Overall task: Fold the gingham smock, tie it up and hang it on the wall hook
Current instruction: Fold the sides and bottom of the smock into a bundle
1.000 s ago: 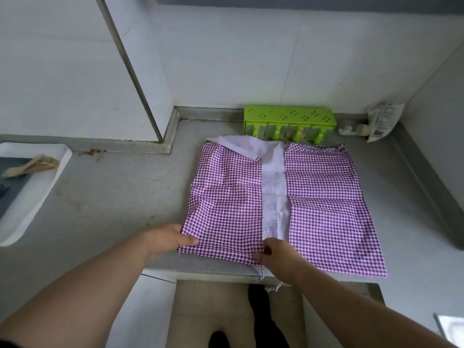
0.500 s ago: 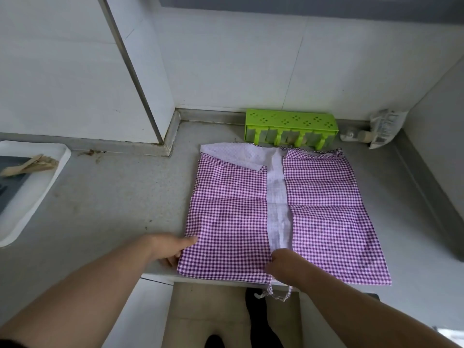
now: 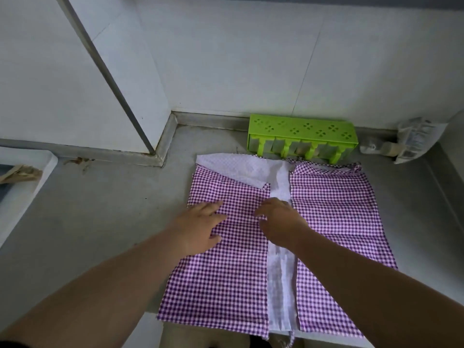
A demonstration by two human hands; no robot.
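1. You stand at a grey counter [image 3: 100, 222] with white walls behind it. It fills most of the frame.
2. The left half of the counter is open room. A white tray [image 3: 22, 187] sits at the far left edge.
3. At the top, a green rack [image 3: 301, 136] stands against the wall. It sits just beside the smock's top edge.
4. A crinkly packet [image 3: 416, 139] lies in the upper right corner.
5. The gingham smock [image 3: 339, 222] lies flat in the middle and lower right. Its bottom edge hangs a bit over the counter's front edge.
6. The smock is purple and white checks. Two flaps fold in, with a pale strip between them.
7. Your left hand [image 3: 200, 227] rests flat on the left flap, fingers spread.
8. Your right hand [image 3: 281, 222] rests by the pale strip, fingers loosely bent, holding nothing.
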